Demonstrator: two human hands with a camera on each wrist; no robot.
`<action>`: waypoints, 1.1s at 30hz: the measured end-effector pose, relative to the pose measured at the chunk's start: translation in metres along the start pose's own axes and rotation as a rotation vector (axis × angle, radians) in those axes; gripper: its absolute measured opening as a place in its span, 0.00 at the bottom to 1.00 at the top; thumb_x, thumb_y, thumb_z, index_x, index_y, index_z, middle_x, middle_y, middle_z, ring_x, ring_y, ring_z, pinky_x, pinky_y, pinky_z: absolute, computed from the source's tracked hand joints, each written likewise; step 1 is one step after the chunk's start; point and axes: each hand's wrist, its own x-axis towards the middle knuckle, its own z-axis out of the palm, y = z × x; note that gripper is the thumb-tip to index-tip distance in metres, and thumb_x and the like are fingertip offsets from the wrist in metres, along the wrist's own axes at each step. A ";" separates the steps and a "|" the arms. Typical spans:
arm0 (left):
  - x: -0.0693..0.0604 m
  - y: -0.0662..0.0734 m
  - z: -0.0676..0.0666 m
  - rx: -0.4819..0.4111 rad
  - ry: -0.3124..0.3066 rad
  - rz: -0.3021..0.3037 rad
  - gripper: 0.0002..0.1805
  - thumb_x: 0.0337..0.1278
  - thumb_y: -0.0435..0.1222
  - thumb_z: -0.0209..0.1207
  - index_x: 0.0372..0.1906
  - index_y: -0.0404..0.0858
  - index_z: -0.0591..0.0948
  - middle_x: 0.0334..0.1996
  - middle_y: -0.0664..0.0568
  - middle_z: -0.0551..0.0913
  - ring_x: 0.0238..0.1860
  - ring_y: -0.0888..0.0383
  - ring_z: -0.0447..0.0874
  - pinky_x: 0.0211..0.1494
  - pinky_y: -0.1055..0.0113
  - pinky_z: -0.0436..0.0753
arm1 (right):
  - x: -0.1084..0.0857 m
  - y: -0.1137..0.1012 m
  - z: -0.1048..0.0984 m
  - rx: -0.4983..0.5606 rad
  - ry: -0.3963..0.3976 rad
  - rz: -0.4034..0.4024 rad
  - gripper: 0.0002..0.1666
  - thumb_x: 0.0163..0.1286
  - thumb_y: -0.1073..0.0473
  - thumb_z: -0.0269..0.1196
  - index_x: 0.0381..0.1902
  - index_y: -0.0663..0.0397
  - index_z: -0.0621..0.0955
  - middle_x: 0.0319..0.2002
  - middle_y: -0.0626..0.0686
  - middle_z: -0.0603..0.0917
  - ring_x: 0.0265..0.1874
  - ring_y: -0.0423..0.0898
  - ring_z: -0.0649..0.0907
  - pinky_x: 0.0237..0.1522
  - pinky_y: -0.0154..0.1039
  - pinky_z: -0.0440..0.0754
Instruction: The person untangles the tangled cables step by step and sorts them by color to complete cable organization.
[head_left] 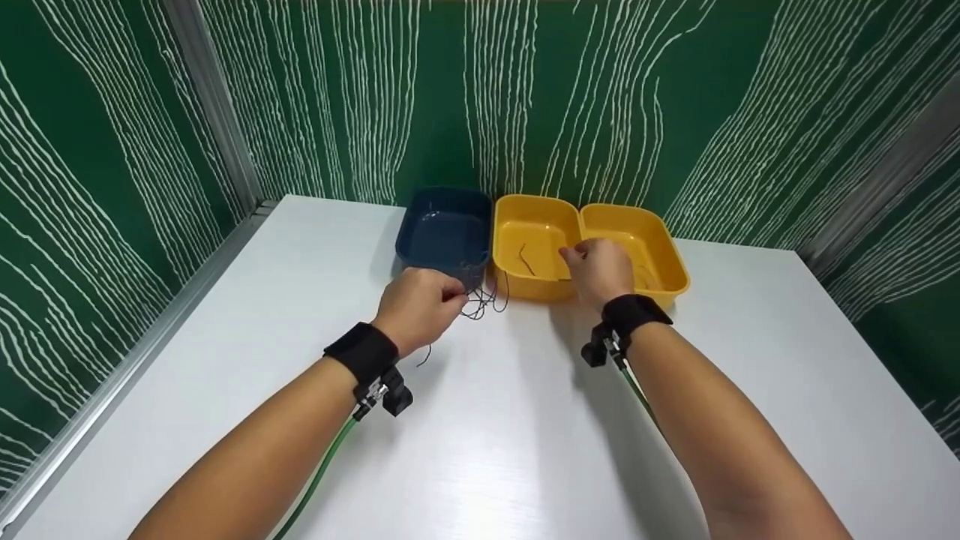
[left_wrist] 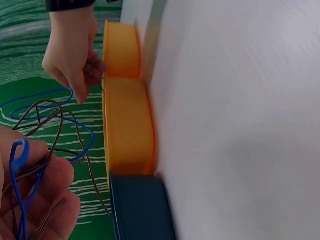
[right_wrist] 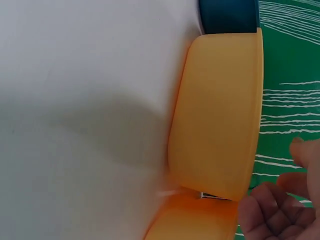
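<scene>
My left hand (head_left: 422,306) grips a loose tangle of thin wires (left_wrist: 62,112), blue and brown, in front of the dark blue bin (head_left: 444,232). Loops stick out past its fingertips, and one wire end hangs below the hand. Over the near part of the two yellow bins, my right hand (head_left: 604,271) has its fingers curled. A short dark wire end (left_wrist: 103,86) shows at those fingers, by the rim; most of it is hidden by the hand. One short dark wire (head_left: 526,259) lies in the middle yellow bin (head_left: 536,289).
The right yellow bin (head_left: 671,262) stands against the middle one, partly covered by my right hand; a thin piece lies in it. All bins stand in a row at the back of the white table (head_left: 480,435). Behind rises a green wall (head_left: 442,97) with white lines.
</scene>
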 end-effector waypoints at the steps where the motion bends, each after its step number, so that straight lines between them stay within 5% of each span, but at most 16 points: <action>1: 0.000 0.000 0.000 0.001 0.000 0.000 0.09 0.70 0.38 0.64 0.39 0.44 0.94 0.33 0.55 0.92 0.35 0.59 0.84 0.41 0.64 0.86 | 0.000 0.001 -0.001 -0.004 -0.004 -0.007 0.29 0.79 0.43 0.59 0.62 0.60 0.83 0.52 0.60 0.87 0.46 0.54 0.82 0.51 0.46 0.85; 7: -0.001 0.004 0.002 -0.008 -0.004 -0.005 0.09 0.70 0.39 0.64 0.40 0.44 0.94 0.32 0.56 0.92 0.34 0.58 0.84 0.42 0.64 0.86 | -0.002 0.004 -0.012 0.022 -0.035 -0.028 0.31 0.83 0.41 0.52 0.68 0.56 0.79 0.54 0.58 0.85 0.48 0.54 0.82 0.53 0.47 0.84; 14: -0.001 0.007 0.001 0.000 -0.012 0.011 0.09 0.70 0.37 0.64 0.38 0.44 0.94 0.31 0.56 0.91 0.33 0.58 0.82 0.39 0.64 0.84 | -0.008 0.006 -0.031 0.027 0.033 -0.113 0.33 0.82 0.41 0.53 0.69 0.60 0.78 0.63 0.63 0.84 0.60 0.58 0.82 0.66 0.54 0.80; 19: -0.001 0.009 0.000 0.004 -0.008 0.019 0.09 0.70 0.38 0.63 0.39 0.44 0.94 0.32 0.56 0.91 0.34 0.58 0.82 0.41 0.64 0.85 | -0.018 0.008 -0.044 -0.031 0.024 -0.192 0.52 0.72 0.27 0.59 0.83 0.48 0.60 0.80 0.61 0.64 0.80 0.62 0.63 0.79 0.64 0.60; 23: -0.001 0.013 0.001 0.001 -0.008 0.024 0.09 0.70 0.38 0.63 0.39 0.44 0.94 0.32 0.56 0.91 0.34 0.57 0.83 0.43 0.64 0.86 | -0.029 0.011 -0.053 -0.078 0.019 -0.261 0.65 0.62 0.21 0.64 0.86 0.32 0.45 0.86 0.53 0.45 0.85 0.61 0.48 0.80 0.70 0.47; 33: -0.003 0.020 -0.003 -0.001 -0.010 0.030 0.09 0.71 0.38 0.63 0.39 0.44 0.94 0.31 0.56 0.91 0.33 0.57 0.82 0.41 0.64 0.86 | -0.054 0.025 -0.076 -0.171 0.071 -0.342 0.69 0.58 0.21 0.68 0.85 0.25 0.42 0.87 0.51 0.40 0.84 0.65 0.43 0.78 0.75 0.43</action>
